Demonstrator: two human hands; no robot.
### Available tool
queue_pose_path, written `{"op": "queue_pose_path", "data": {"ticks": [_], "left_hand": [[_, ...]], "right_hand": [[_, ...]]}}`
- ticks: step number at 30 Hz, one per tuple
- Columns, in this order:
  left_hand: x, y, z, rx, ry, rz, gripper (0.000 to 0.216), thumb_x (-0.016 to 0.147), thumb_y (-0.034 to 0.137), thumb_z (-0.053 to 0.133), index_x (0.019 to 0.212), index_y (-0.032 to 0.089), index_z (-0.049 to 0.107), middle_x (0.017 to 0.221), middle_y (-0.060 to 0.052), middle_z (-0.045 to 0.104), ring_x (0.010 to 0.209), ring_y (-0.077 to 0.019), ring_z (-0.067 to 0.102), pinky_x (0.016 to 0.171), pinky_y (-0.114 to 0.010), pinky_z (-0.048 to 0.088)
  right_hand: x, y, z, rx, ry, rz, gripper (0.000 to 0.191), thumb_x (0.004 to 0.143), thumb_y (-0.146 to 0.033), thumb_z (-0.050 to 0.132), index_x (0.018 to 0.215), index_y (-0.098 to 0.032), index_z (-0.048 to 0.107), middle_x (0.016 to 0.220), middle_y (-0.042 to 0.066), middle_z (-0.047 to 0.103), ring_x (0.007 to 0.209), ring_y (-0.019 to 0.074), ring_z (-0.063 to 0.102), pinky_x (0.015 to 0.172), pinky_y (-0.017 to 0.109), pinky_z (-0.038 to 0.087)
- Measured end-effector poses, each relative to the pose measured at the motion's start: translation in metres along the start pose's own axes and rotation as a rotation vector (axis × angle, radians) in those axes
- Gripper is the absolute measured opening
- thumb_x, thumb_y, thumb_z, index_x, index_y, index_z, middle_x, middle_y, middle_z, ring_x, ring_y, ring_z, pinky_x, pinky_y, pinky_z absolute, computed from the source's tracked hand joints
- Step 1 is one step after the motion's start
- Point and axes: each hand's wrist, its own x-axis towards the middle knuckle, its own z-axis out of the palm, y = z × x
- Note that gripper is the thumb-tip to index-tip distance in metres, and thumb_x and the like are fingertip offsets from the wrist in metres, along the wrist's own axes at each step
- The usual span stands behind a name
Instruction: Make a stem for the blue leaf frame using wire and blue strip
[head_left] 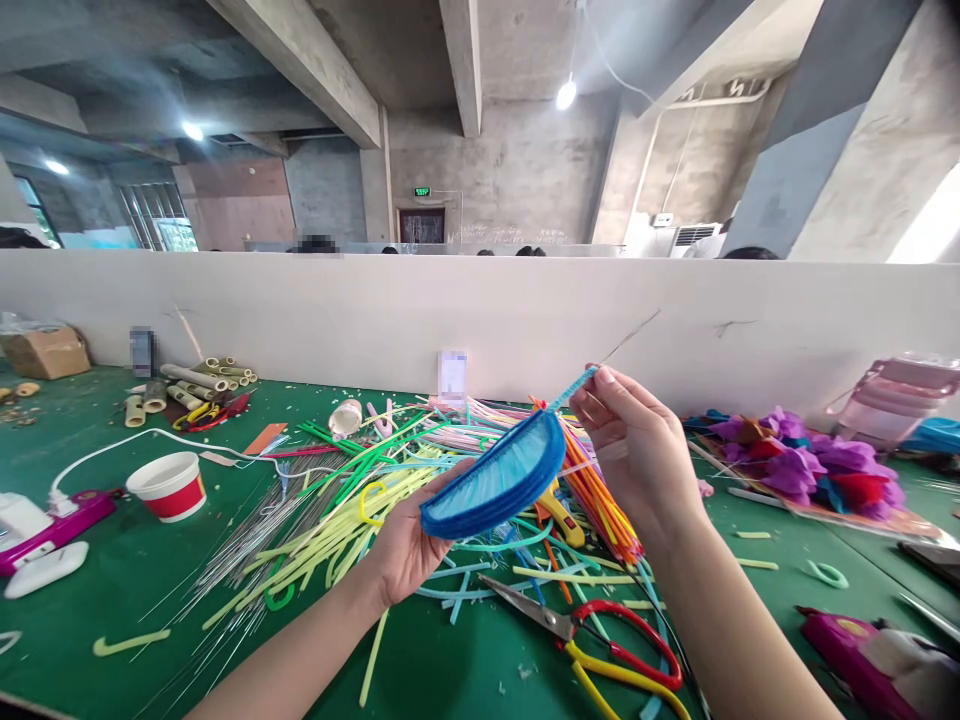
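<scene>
My left hand is closed on one end of a blue half-round shape, with a dark blue rim and a lighter blue inside. It looks made of pipe cleaners. From its upper right corner runs a light blue pipe cleaner with a thin bare wire sticking out beyond it. That strand is pinched between the fingertips of my right hand. Below the hands lie scissors with red and yellow handles, blades apart. A bundle of orange pipe cleaners lies behind my right hand.
Yellow-green pipe cleaners and thin wires spread over the green table. A paper cup, bamboo pieces and a purple power strip stand left. Purple flowers lie right. A white partition rises behind.
</scene>
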Motion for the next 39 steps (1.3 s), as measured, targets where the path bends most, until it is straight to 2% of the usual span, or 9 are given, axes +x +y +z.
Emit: {"op": "queue_pose_path", "data": {"ticks": [3, 6, 11, 16, 18, 21, 26, 35, 39], "left_hand": [[0.000, 0.001, -0.002, 0.032, -0.051, 0.012, 0.026, 0.085, 0.010, 0.066, 0.111, 0.013, 0.073, 0.101, -0.008, 0.079, 0.092, -0.0174, 0.076, 0.083, -0.024, 0.060], [-0.002, 0.003, -0.003, 0.089, -0.122, -0.039, 0.027, 0.091, 0.024, 0.066, 0.112, 0.007, 0.072, 0.123, -0.015, 0.072, 0.113, -0.0211, 0.069, 0.091, -0.024, 0.057], [0.001, -0.003, 0.000, 0.258, -0.223, -0.062, 0.060, 0.094, 0.061, 0.051, 0.121, 0.010, 0.068, 0.128, -0.020, 0.068, 0.104, -0.0279, 0.070, 0.066, -0.030, 0.060], [0.012, -0.006, -0.003, 0.216, 0.030, 0.218, 0.036, 0.085, 0.044, 0.074, 0.110, 0.019, 0.068, 0.118, -0.011, 0.072, 0.112, -0.0243, 0.066, 0.090, -0.033, 0.054], [0.014, -0.003, -0.005, 0.234, 0.107, 0.333, 0.038, 0.079, 0.038, 0.081, 0.108, 0.020, 0.066, 0.105, -0.008, 0.075, 0.098, -0.0214, 0.071, 0.088, -0.033, 0.054], [0.014, 0.003, -0.007, 0.317, 0.142, 0.433, 0.055, 0.078, 0.037, 0.082, 0.126, 0.027, 0.057, 0.091, -0.002, 0.075, 0.079, -0.0177, 0.072, 0.077, -0.031, 0.055], [0.013, 0.006, -0.008, 0.413, 0.171, 0.457, 0.063, 0.079, 0.040, 0.080, 0.135, 0.025, 0.056, 0.079, 0.000, 0.072, 0.064, -0.0146, 0.067, 0.060, -0.024, 0.052], [0.013, 0.003, -0.009, 0.388, 0.179, 0.437, 0.040, 0.080, 0.036, 0.076, 0.116, 0.021, 0.066, 0.074, 0.000, 0.071, 0.058, -0.0126, 0.066, 0.053, -0.021, 0.050], [0.013, 0.003, -0.010, 0.311, 0.108, 0.353, 0.030, 0.080, 0.026, 0.068, 0.108, 0.015, 0.070, 0.093, -0.010, 0.078, 0.086, -0.0243, 0.075, 0.070, -0.030, 0.058]], "right_hand": [[0.001, -0.002, 0.000, 0.011, 0.012, -0.010, 0.017, 0.069, -0.024, 0.087, 0.081, -0.017, 0.078, 0.082, -0.001, 0.072, 0.072, 0.0088, 0.069, 0.075, 0.018, 0.058], [0.000, -0.004, 0.001, 0.009, 0.013, -0.021, 0.016, 0.069, -0.023, 0.086, 0.080, -0.018, 0.077, 0.080, -0.001, 0.072, 0.072, 0.0095, 0.069, 0.076, 0.019, 0.058], [-0.004, -0.004, 0.003, -0.024, 0.013, -0.046, 0.014, 0.069, -0.024, 0.086, 0.078, -0.019, 0.076, 0.080, -0.001, 0.073, 0.074, 0.0108, 0.070, 0.078, 0.021, 0.058], [-0.004, -0.001, 0.003, -0.047, -0.015, -0.082, 0.015, 0.070, -0.025, 0.087, 0.079, -0.020, 0.076, 0.078, -0.001, 0.074, 0.074, 0.0106, 0.071, 0.079, 0.021, 0.057], [-0.004, 0.001, 0.002, -0.057, -0.023, -0.079, 0.015, 0.070, -0.026, 0.087, 0.080, -0.021, 0.077, 0.079, -0.001, 0.074, 0.075, 0.0114, 0.072, 0.081, 0.023, 0.058], [-0.004, 0.004, 0.002, -0.078, -0.017, -0.061, 0.015, 0.071, -0.026, 0.086, 0.082, -0.021, 0.077, 0.079, -0.001, 0.075, 0.075, 0.0126, 0.073, 0.082, 0.025, 0.058], [-0.004, 0.006, 0.001, -0.095, -0.018, -0.067, 0.016, 0.070, -0.027, 0.088, 0.081, -0.020, 0.078, 0.077, -0.001, 0.076, 0.075, 0.0125, 0.073, 0.083, 0.024, 0.058], [-0.001, 0.007, -0.001, -0.111, -0.006, -0.065, 0.018, 0.069, -0.027, 0.088, 0.081, -0.019, 0.077, 0.077, 0.000, 0.075, 0.073, 0.0130, 0.073, 0.079, 0.024, 0.059], [-0.002, 0.002, 0.000, -0.125, 0.015, -0.091, 0.017, 0.069, -0.027, 0.087, 0.080, -0.020, 0.077, 0.077, 0.000, 0.075, 0.076, 0.0150, 0.074, 0.079, 0.027, 0.059]]}}
